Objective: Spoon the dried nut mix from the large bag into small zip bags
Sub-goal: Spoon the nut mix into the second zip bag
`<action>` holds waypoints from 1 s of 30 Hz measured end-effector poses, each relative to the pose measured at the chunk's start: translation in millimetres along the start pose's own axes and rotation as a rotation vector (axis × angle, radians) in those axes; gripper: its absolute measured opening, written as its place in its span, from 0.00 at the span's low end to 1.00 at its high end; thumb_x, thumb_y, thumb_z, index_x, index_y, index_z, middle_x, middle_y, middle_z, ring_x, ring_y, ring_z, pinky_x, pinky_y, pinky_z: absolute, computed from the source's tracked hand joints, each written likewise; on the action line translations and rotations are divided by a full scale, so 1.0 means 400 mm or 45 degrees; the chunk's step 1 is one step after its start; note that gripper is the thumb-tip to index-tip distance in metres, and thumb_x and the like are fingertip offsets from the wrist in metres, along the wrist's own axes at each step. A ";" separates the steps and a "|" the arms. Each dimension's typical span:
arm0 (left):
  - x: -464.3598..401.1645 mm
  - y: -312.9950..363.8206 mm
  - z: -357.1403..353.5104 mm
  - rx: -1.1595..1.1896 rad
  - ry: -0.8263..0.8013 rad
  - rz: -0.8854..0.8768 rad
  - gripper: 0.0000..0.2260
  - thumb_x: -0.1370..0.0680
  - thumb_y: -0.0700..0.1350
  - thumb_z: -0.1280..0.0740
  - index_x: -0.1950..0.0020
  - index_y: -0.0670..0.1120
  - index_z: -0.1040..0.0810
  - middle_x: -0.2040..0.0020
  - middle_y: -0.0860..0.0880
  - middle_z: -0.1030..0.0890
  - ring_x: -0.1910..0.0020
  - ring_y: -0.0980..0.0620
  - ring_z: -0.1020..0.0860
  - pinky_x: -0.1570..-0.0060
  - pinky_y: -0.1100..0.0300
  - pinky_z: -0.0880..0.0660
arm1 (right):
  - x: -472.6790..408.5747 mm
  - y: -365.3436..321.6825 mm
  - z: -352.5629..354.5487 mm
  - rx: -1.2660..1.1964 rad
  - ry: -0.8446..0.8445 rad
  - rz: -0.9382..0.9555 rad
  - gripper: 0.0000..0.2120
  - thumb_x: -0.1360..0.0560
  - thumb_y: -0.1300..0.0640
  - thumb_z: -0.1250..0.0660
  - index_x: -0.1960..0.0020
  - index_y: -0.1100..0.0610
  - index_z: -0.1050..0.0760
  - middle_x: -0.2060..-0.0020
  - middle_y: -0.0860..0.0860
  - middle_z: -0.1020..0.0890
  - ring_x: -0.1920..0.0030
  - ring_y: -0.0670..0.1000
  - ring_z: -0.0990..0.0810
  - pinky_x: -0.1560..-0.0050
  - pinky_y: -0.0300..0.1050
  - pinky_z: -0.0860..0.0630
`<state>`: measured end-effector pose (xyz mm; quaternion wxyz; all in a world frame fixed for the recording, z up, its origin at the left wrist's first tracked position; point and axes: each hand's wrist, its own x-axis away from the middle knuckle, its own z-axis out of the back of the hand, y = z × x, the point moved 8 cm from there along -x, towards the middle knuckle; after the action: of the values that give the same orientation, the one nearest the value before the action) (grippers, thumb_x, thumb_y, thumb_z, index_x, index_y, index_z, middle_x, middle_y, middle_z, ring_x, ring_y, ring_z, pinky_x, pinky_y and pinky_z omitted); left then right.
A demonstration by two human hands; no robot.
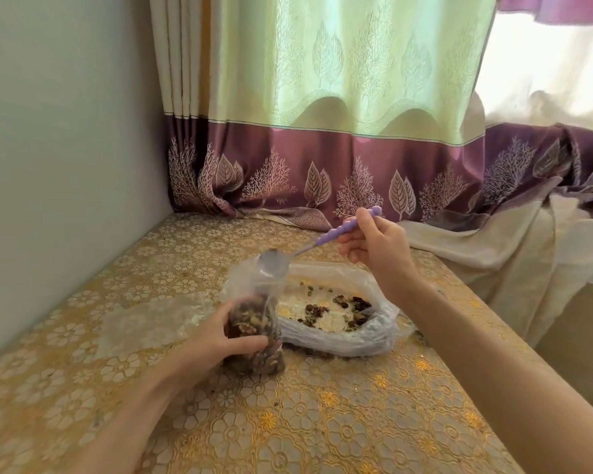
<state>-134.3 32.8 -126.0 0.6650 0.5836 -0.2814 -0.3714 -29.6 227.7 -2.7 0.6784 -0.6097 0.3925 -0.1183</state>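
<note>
My left hand grips a small clear zip bag that stands upright on the table, well filled with dark nut mix. My right hand pinches the purple handle of a metal spoon. The spoon's bowl sits at the open mouth of the small bag and looks empty. Right behind the small bag lies the large clear bag, open, with a few nuts and raisins scattered on its bottom.
The table wears a yellow floral lace cover. More clear plastic, perhaps spare bags, lies flat to the left. A grey wall runs along the left side. Green and purple curtains hang behind, with cloth draped at the right edge.
</note>
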 end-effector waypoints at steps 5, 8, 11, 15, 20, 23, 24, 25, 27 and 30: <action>0.003 -0.012 0.001 0.073 -0.066 0.068 0.38 0.51 0.56 0.20 0.43 0.51 0.26 0.50 0.50 0.17 0.51 0.54 0.19 0.49 0.58 0.23 | 0.004 0.084 0.113 -0.011 0.262 -0.141 0.16 0.19 0.57 0.42 0.61 0.62 0.25 0.74 0.51 0.19 0.75 0.46 0.23 0.75 0.34 0.27; 0.003 -0.024 0.003 0.126 -0.033 0.103 0.43 0.54 0.58 0.19 0.42 0.51 0.27 0.48 0.49 0.18 0.50 0.53 0.19 0.50 0.58 0.23 | 0.031 0.137 0.160 0.152 0.308 -0.164 0.15 0.19 0.57 0.42 0.60 0.63 0.26 0.74 0.52 0.20 0.75 0.45 0.23 0.76 0.34 0.27; 0.002 -0.038 0.009 0.148 0.000 0.126 0.49 0.54 0.60 0.19 0.37 0.50 0.30 0.42 0.47 0.22 0.44 0.50 0.22 0.45 0.56 0.25 | 0.061 0.158 0.187 0.244 0.328 -0.102 0.16 0.18 0.56 0.43 0.60 0.62 0.27 0.75 0.51 0.21 0.77 0.44 0.25 0.78 0.34 0.30; -0.001 -0.044 0.009 0.175 -0.002 0.120 0.49 0.53 0.59 0.18 0.35 0.49 0.29 0.41 0.46 0.21 0.43 0.49 0.22 0.40 0.52 0.26 | 0.083 0.150 0.200 0.335 0.306 -0.006 0.16 0.18 0.56 0.44 0.62 0.59 0.29 0.75 0.49 0.19 0.78 0.42 0.29 0.77 0.32 0.32; -0.008 -0.054 0.014 0.189 0.005 0.097 0.42 0.49 0.58 0.18 0.38 0.50 0.26 0.44 0.49 0.18 0.44 0.51 0.21 0.43 0.54 0.25 | 0.095 0.157 0.201 0.305 0.230 -0.015 0.17 0.18 0.55 0.45 0.61 0.61 0.29 0.71 0.58 0.18 0.77 0.48 0.30 0.78 0.36 0.34; -0.010 -0.056 0.013 0.189 -0.017 0.079 0.39 0.47 0.57 0.18 0.39 0.51 0.26 0.45 0.50 0.18 0.45 0.52 0.20 0.49 0.59 0.24 | 0.112 0.173 0.185 0.305 0.208 -0.029 0.18 0.18 0.54 0.44 0.63 0.60 0.28 0.72 0.57 0.18 0.77 0.48 0.30 0.78 0.36 0.34; -0.011 -0.057 0.013 0.186 -0.019 0.079 0.39 0.46 0.57 0.18 0.38 0.51 0.26 0.44 0.50 0.18 0.44 0.51 0.20 0.49 0.59 0.24 | 0.118 0.179 0.180 0.290 0.213 -0.042 0.18 0.18 0.54 0.43 0.63 0.60 0.28 0.72 0.56 0.18 0.78 0.47 0.30 0.78 0.35 0.34; -0.011 -0.059 0.014 0.186 -0.020 0.079 0.38 0.46 0.57 0.19 0.38 0.51 0.26 0.44 0.50 0.18 0.44 0.51 0.20 0.49 0.59 0.25 | 0.123 0.184 0.175 0.269 0.223 -0.056 0.17 0.19 0.53 0.43 0.63 0.60 0.27 0.73 0.55 0.18 0.78 0.47 0.29 0.78 0.35 0.34; -0.013 -0.063 0.017 0.184 -0.022 0.079 0.37 0.45 0.56 0.19 0.39 0.52 0.25 0.44 0.50 0.19 0.44 0.51 0.21 0.48 0.59 0.24 | 0.133 0.189 0.173 0.217 0.254 -0.083 0.17 0.19 0.53 0.42 0.63 0.61 0.27 0.74 0.55 0.19 0.79 0.47 0.28 0.80 0.35 0.34; -0.015 -0.065 0.018 0.186 -0.021 0.073 0.36 0.44 0.56 0.19 0.39 0.52 0.25 0.44 0.50 0.19 0.44 0.51 0.20 0.51 0.60 0.23 | 0.145 0.206 0.178 0.157 0.287 -0.163 0.17 0.20 0.53 0.40 0.61 0.64 0.26 0.74 0.55 0.19 0.78 0.48 0.25 0.81 0.36 0.33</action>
<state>-147.9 32.6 -150.1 0.6287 0.6192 -0.3300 -0.3354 30.7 261.7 -104.6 0.6571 -0.5736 0.4185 -0.2531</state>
